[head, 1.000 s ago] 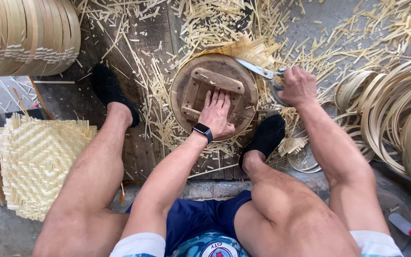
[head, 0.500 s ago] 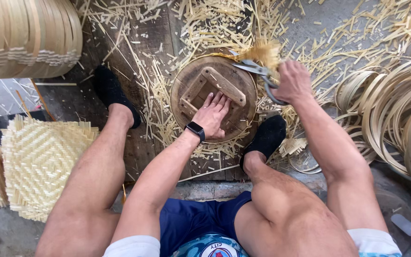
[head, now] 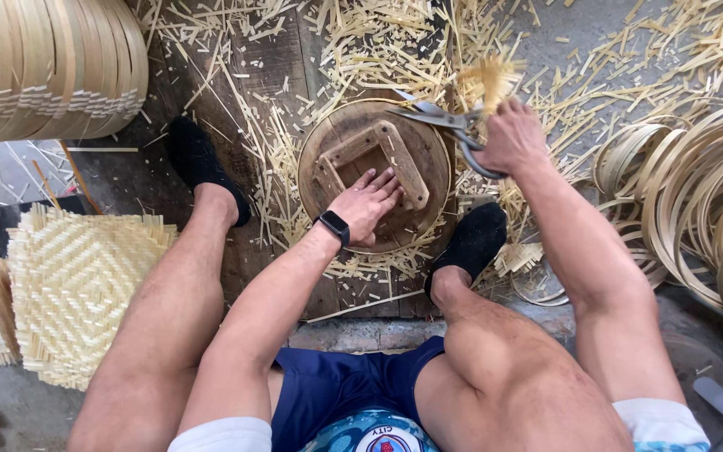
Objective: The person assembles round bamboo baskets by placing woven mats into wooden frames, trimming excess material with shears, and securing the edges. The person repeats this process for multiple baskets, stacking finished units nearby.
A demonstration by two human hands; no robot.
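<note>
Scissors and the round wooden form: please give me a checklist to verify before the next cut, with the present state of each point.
1. Left hand presses flat on the round wooden form: ok.
2. Right hand grips the scissors: ok.
3. Blades open at the rim: ok.
4. Left fingers away from the blades: ok.
5. Bamboo strip ends between the blades: cannot tell.
6. Black-socked foot braced against the form: cannot tell.
</note>
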